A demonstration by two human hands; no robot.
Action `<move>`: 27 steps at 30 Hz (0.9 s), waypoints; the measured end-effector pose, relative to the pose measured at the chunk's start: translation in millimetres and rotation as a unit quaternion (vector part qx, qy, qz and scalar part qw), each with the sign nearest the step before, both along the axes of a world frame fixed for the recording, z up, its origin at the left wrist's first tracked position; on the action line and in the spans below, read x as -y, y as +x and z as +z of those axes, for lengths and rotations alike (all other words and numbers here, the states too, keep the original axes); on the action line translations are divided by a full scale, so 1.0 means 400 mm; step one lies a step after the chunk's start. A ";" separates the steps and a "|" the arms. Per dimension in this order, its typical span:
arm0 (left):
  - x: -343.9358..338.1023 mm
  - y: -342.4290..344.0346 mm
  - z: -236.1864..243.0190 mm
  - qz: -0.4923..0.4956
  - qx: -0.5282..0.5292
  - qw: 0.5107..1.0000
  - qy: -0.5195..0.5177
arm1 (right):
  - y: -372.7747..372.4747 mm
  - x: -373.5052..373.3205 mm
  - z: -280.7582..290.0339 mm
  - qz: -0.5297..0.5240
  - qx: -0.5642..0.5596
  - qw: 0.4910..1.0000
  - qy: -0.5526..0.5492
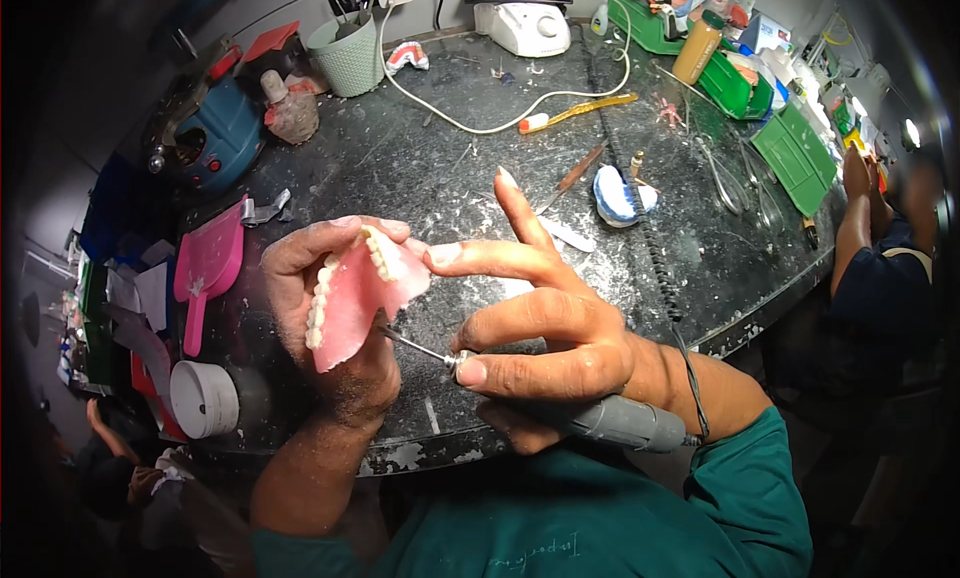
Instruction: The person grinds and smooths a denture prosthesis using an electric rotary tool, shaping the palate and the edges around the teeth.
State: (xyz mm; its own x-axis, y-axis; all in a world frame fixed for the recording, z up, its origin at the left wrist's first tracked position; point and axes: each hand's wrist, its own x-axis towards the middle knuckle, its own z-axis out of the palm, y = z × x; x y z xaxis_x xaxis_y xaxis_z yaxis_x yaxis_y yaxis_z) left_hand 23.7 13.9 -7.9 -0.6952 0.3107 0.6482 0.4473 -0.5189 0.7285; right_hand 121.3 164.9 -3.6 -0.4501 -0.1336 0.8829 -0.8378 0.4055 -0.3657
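Note:
My left hand [290, 268] grips a pink denture [350, 303] with rows of cream teeth, held above the bench near its front edge. My right hand [560, 328] is closed around a grey rotary handpiece [630, 425], thumb and a finger near its metal nose. From that nose a thin metal bur [415, 345] reaches toward the notch in the denture's lower edge; whether its tip touches is hard to tell. One right finger rests at the denture's right side, and another points up and away. A black coiled cord [655, 248] runs behind my right hand.
Across the dusty black bench [450, 83] lie a blue-and-white dental model [615, 196], a brown-handled tool [580, 168] and a toothbrush [575, 112]. At left are a pink dustpan [210, 263], a white round tub [204, 400] and a blue machine [215, 133]. Other people [880, 218] work at both sides.

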 end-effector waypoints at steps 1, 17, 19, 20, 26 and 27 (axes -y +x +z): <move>-0.001 -0.001 -0.001 -0.001 0.000 1.000 0.005 | 0.001 0.001 -0.001 0.006 0.010 1.000 -0.002; 0.014 -0.003 0.008 0.042 -0.019 0.997 -0.055 | -0.010 0.002 0.004 -0.011 0.015 1.000 -0.023; 0.012 0.002 0.011 0.050 -0.006 0.997 -0.059 | -0.009 0.003 0.005 -0.014 0.015 1.000 -0.022; 0.012 0.003 0.011 0.058 0.008 0.996 -0.063 | -0.010 0.003 0.004 -0.017 0.016 0.999 -0.021; 0.016 -0.002 0.006 0.048 -0.004 0.997 -0.066 | -0.011 -0.002 0.003 -0.015 0.017 1.000 -0.012; 0.016 -0.003 0.006 0.048 -0.004 0.997 -0.065 | -0.011 -0.003 0.003 -0.015 0.017 1.000 -0.012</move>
